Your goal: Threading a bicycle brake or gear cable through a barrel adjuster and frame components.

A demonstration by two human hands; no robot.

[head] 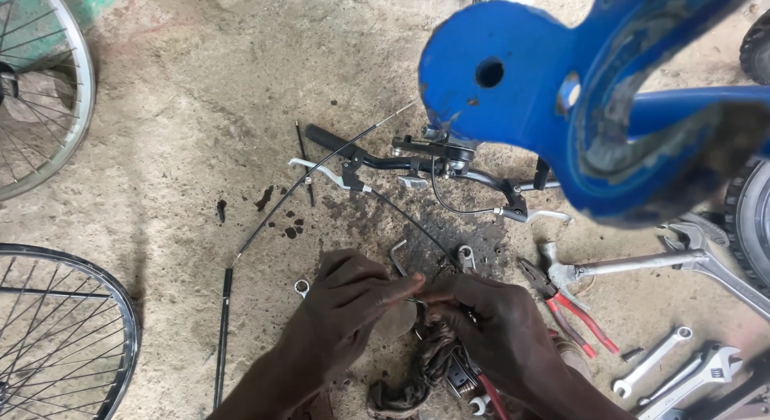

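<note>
My left hand [353, 304] and my right hand [489, 320] meet at the bottom centre, fingertips pinched together on a small metal part [419, 301] too small to identify. Below them lies a greasy bicycle chain and rag heap [429, 364]. A thin black brake cable [321, 175] runs from the blue bicycle frame [561, 99] down to the ground at the left. The black handlebar with silver brake levers [417, 167] lies on the dirt floor just beyond my hands.
Two spoked wheels sit at the left, one at the top [40, 83] and one at the bottom [64, 332]. Red-handled pliers [565, 300], a large pipe wrench [674, 263] and several spanners [682, 368] lie at the right. A tyre [750, 219] is at the right edge.
</note>
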